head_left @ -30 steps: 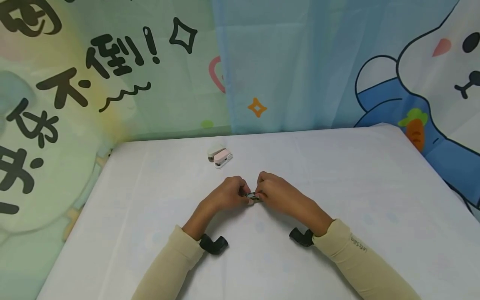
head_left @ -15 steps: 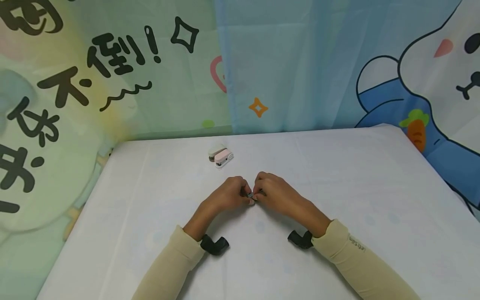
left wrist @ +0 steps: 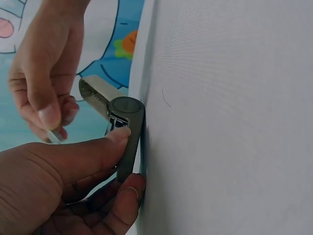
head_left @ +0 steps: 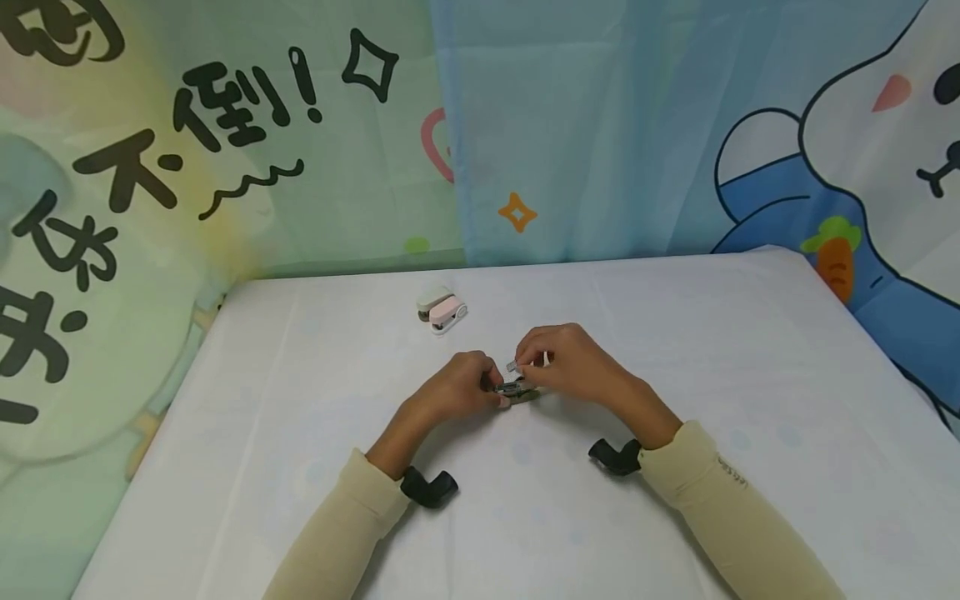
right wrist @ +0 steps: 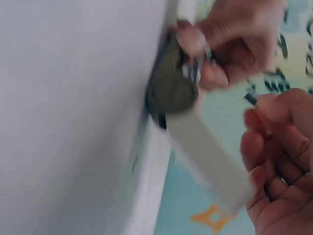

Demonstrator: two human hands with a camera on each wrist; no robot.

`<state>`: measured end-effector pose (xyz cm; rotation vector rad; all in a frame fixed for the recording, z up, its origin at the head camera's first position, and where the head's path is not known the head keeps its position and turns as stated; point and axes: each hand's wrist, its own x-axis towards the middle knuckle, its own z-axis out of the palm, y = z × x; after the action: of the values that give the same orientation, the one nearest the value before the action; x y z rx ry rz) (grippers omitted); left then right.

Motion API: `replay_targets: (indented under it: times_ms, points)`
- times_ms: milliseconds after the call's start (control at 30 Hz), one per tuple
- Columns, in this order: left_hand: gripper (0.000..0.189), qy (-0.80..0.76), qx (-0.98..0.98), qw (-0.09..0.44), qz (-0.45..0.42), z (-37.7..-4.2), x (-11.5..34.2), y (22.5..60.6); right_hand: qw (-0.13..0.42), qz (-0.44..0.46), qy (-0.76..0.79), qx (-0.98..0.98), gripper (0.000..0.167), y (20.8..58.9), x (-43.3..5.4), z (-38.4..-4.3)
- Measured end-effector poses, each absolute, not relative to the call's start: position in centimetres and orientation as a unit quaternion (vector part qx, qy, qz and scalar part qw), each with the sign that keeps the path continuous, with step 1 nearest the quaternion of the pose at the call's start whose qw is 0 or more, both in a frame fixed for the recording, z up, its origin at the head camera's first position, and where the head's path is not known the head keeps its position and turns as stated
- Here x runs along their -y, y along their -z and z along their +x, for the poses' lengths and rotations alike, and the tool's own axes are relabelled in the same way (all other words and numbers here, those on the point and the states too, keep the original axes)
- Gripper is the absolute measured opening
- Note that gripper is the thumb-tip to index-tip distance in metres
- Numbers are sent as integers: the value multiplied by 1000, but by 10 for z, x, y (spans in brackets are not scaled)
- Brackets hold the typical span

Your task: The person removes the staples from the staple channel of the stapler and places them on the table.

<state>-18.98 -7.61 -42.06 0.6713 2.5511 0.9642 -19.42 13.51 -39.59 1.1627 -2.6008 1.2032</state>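
My left hand (head_left: 463, 387) grips a small dark green stapler (head_left: 525, 397) on the table, thumb on its side in the left wrist view. The stapler (left wrist: 131, 152) has its pale top arm (left wrist: 100, 90) swung far back, baring the metal staple channel (left wrist: 116, 123). Above it, my right hand (head_left: 570, 362) pinches a short silvery strip of staples (head_left: 513, 367) between thumb and fingertips. In the right wrist view the strip (right wrist: 251, 98) is held apart from the stapler (right wrist: 171, 90); motion blurs the picture there.
Farther back on the white-covered table (head_left: 337, 350) stand two more small staplers side by side, a pink one (head_left: 448, 310) and a whitish one (head_left: 432, 298). A printed cloth backdrop (head_left: 585, 125) hangs behind the table's far edge.
My right hand has lifted up and to the right, away from the stapler, with the silvery strip now showing in its fingertips. The left hand stays on the stapler.
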Motion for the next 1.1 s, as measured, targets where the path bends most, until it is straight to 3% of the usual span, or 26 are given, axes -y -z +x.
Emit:
replay_targets:
  times_ms: [233, 367, 767, 1100]
  points:
    - [14, -344, -892, 161, 246, -191, 78, 424, -20, 240, -460, 855, 6, 400, -158, -232]
    - [14, -345, -891, 164, 244, -192, 78, 425, -62, 211, -460, 860, 10, 403, -153, -253]
    - [14, -344, -888, 163, 256, -192, 78, 427, -125, 203, -333, 912, 8, 418, -140, -289]
    - [13, -347, -889, 158, 254, -191, 80, 422, -116, 247, -238, 932, 7, 410, -148, -290]
